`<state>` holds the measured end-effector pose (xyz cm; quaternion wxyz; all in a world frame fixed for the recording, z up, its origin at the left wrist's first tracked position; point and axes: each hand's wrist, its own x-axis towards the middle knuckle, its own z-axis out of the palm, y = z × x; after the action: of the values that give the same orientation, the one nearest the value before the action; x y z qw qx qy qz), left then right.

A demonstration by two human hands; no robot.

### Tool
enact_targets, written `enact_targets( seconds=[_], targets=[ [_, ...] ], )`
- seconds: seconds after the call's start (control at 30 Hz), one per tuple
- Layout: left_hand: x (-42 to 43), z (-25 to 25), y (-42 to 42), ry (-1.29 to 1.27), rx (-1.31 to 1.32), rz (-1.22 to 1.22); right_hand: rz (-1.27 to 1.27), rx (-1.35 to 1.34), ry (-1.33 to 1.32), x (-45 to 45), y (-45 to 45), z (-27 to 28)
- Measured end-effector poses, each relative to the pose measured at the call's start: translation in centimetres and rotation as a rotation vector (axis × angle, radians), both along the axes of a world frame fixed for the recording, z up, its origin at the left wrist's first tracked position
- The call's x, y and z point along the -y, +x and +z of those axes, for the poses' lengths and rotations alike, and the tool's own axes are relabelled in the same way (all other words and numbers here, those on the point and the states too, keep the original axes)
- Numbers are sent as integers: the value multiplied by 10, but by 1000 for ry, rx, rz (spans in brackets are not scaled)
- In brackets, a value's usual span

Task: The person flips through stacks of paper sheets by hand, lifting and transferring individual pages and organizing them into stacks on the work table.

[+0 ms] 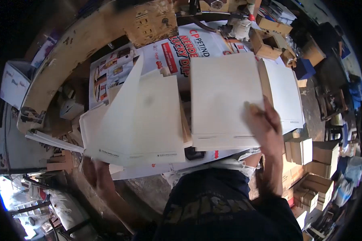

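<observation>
My left hand is at the lower left corner of the left paper stack, fingers closed on the near edge of a white sheet of paper. That sheet rises and curls above the stack, its far corner in the air. Small printed lines run along the sheets' near edges. My right hand, partly blurred, is over the right edge of the middle paper stack, thumb above the paper and apart from the fingers. I see nothing held in it. A third paper stack lies to its right.
A printed banner covers the table under the stacks. A worn wooden board and a wooden box stand at the back. Cardboard boxes are piled at the right. A person is at the far right.
</observation>
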<state>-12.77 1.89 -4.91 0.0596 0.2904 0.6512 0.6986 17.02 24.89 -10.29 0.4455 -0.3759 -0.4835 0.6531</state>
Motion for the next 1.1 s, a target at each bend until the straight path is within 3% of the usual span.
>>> enact_targets(
  seconds=[0.03,0.1,0.13,0.2,0.27,0.3,0.37,0.4,0.47,0.53,0.6,0.67,0.73,0.77,0.8,0.83,0.87,0.9,0.93,0.97,1.0,1.07,1.1],
  targets=[
    [6,-1,-7,-1,-2,8,68,44,38,10,-15,6],
    [16,-4,-23,-9,179,-334,198,109,107,28,-47,11],
    [11,-1,-20,-4,175,-328,261,131,138,35,-63,5],
    [-7,6,-9,-459,-275,12,360,36,67,49,-93,-1],
    [-11,4,-10,-529,-298,20,350,57,-165,62,-125,22],
    [-14,6,-7,-611,-322,44,442,117,185,62,-132,3],
    [-14,2,-11,-641,-383,4,527,294,420,67,-145,-4],
    [-15,12,-5,-691,-354,10,518,325,407,76,-154,-8],
    [-7,9,-12,-660,-507,-28,491,323,491,87,-164,-35],
    [3,-1,-31,-646,-520,76,624,279,270,80,-141,20],
    [6,5,-37,-641,-558,86,586,-13,358,72,-131,27],
    [-4,8,-33,-568,-598,114,472,-84,434,69,-115,34],
    [-17,9,-24,-479,-627,139,525,-257,491,59,-95,50],
    [-26,8,-17,-427,-630,129,673,-213,161,57,-74,65],
    [-38,7,-7,-379,-627,111,630,-212,155,51,-62,64],
    [-49,5,4,-327,-615,84,438,-168,398,46,-52,62],
    [-61,3,16,-277,-586,43,251,-118,637,41,-43,61],
    [-74,0,30,-223,-540,-9,105,-152,567,35,-35,54],
    [-87,-3,45,-171,-483,-65,129,-53,348,29,-13,59],
    [-102,-7,63,-123,-400,-147,266,-136,183,19,7,54],
    [-116,-13,81,-77,-296,-246,332,-172,156,13,27,47],
    [-151,-20,120,18,-11,-473,176,-225,225,11,61,28],
    [-172,-22,142,49,135,-599,137,-83,83,14,93,43]
  ],
)
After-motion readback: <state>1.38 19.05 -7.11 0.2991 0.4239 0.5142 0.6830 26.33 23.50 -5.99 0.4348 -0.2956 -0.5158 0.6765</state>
